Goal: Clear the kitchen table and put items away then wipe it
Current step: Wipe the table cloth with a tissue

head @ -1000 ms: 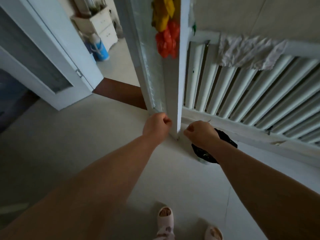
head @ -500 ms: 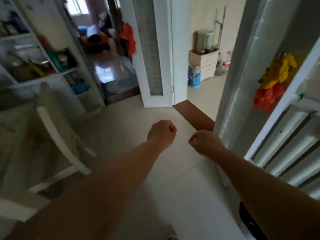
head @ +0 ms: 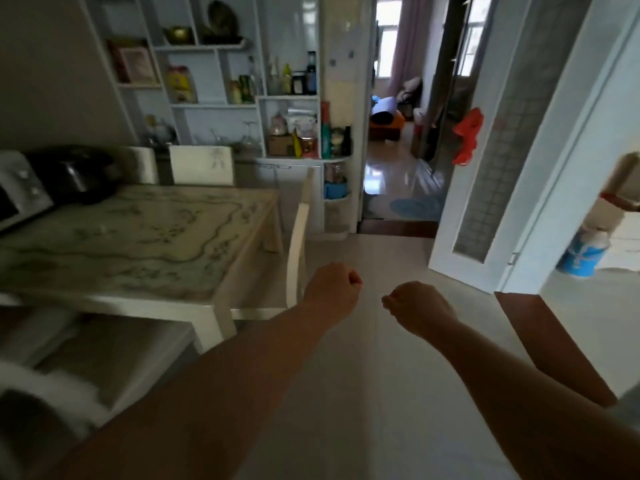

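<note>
The kitchen table [head: 145, 237], with a pale floral patterned top, stands at the left. A black pot [head: 74, 174] and a white microwave [head: 17, 195] sit at its far left end. My left hand [head: 330, 291] is curled into a fist over the floor, just right of the table's corner, and holds nothing. My right hand [head: 417, 308] is also a fist, a little to the right, with nothing in it. Both hands hang in the air, apart from the table.
White chairs [head: 298, 237] stand around the table. A shelf unit [head: 242, 91] full of bottles and jars lines the back wall. A doorway [head: 398, 133] leads to another room. A white door [head: 502, 168] stands ajar at the right, near a blue-and-white bucket [head: 581, 254].
The view has swung left from the radiator and door frame to the table and shelves. Both hands stay in fists with nothing in them.
</note>
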The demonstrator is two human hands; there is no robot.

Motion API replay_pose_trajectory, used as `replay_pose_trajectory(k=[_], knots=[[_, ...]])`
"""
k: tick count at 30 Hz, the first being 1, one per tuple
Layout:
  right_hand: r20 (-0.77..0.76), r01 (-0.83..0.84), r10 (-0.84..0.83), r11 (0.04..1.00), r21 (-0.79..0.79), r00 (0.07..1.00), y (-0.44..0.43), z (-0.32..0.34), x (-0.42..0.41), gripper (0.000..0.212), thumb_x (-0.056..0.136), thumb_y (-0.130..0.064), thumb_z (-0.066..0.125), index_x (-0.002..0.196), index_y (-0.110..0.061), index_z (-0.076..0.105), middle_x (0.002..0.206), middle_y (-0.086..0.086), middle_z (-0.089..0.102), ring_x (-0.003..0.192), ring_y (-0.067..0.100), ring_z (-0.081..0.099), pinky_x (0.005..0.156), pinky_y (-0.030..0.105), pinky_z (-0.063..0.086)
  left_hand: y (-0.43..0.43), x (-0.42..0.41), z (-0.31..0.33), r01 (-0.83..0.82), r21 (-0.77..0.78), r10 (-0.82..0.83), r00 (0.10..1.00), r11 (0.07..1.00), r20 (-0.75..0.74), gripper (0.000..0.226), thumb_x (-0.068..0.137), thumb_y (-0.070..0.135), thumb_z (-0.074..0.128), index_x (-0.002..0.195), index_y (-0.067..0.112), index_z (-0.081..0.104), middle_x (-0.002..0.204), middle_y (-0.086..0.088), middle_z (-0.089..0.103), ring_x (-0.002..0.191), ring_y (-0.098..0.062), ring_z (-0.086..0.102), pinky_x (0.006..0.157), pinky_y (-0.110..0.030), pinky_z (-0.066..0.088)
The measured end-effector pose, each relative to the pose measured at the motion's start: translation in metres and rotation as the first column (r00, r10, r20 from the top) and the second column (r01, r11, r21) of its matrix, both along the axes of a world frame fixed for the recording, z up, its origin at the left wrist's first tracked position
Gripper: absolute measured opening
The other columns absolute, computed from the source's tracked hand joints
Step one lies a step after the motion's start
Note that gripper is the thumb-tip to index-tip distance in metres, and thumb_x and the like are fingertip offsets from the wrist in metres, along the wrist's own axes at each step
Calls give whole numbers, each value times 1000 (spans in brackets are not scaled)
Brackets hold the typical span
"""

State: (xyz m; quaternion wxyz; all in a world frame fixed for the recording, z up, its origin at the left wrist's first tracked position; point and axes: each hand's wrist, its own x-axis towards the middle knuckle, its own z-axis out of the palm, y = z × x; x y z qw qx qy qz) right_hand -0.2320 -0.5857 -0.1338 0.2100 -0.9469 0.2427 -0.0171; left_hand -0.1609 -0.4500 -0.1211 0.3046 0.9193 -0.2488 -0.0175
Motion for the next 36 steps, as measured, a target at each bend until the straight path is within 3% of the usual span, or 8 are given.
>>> replay_pose_trajectory(k=[4, 8, 12, 17, 20, 22, 26, 36], knots=[[-6, -64, 65, 997, 34, 998, 54, 0, 74, 31, 90, -45, 51, 85, -21, 70, 84, -1, 69, 81, 17, 66, 80, 36, 55, 67, 61, -4, -107, -16, 106, 994, 994, -29, 16, 87, 15, 57, 95, 15, 71, 98, -6, 70, 95, -23, 64, 82, -29, 50], [8, -144, 144, 982, 119, 990, 106, 0, 138, 27, 91, -38, 53, 78, -19, 68, 85, 3, 70, 82, 20, 68, 83, 40, 56, 126, 116, -8, -201, -18, 200, 979, 979, -45, 16, 88, 13, 55, 83, 19, 69, 77, 4, 61, 69, -12, 55, 56, -10, 42], [-19, -259, 261, 962, 85, 965, 145, -4, 182, 28, 92, -31, 52, 84, -14, 72, 88, 6, 70, 88, 22, 67, 81, 33, 55, 172, 147, -11, -290, 17, 290, 955, 957, -60, 17, 87, 15, 55, 90, 18, 72, 94, -2, 71, 91, -19, 64, 81, -30, 53], [-60, -401, 404, 915, 52, 913, 205, -17, 241, 25, 90, -31, 49, 88, -16, 69, 84, 1, 61, 93, 22, 66, 72, 27, 49, 239, 175, -19, -396, 20, 396, 913, 918, -99, 18, 86, 14, 52, 86, 20, 70, 89, 0, 70, 85, -19, 65, 70, -27, 53], [-78, -464, 467, 884, 57, 881, 231, -18, 256, 24, 92, -34, 47, 90, -21, 67, 83, -4, 56, 85, 18, 62, 69, 27, 46, 265, 184, -24, -457, 35, 458, 880, 889, -126, 19, 87, 15, 52, 89, 19, 70, 93, 0, 69, 87, -18, 64, 78, -32, 56], [-63, -475, 478, 878, 63, 876, 242, -19, 262, 25, 93, -35, 45, 75, -28, 60, 79, -5, 58, 82, 17, 62, 69, 29, 49, 275, 193, -24, -467, 52, 469, 874, 883, -126, 17, 88, 17, 53, 89, 19, 70, 94, 0, 69, 87, -17, 64, 78, -31, 56], [-26, -357, 361, 928, 111, 932, 227, -25, 258, 30, 91, -37, 45, 64, -26, 47, 71, -5, 53, 77, 18, 60, 68, 30, 48, 260, 211, -17, -397, 58, 401, 910, 916, -107, 14, 88, 18, 56, 85, 21, 69, 87, 2, 70, 83, -16, 65, 74, -31, 57], [51, 155, -171, 961, 229, 984, 74, -20, 132, 27, 89, -36, 55, 87, -15, 72, 90, 5, 72, 87, 24, 69, 81, 40, 56, 60, 158, -15, 217, 33, -213, 972, 976, -98, 8, 84, 20, 67, 89, 15, 72, 93, -4, 71, 90, -19, 64, 83, -30, 51]])
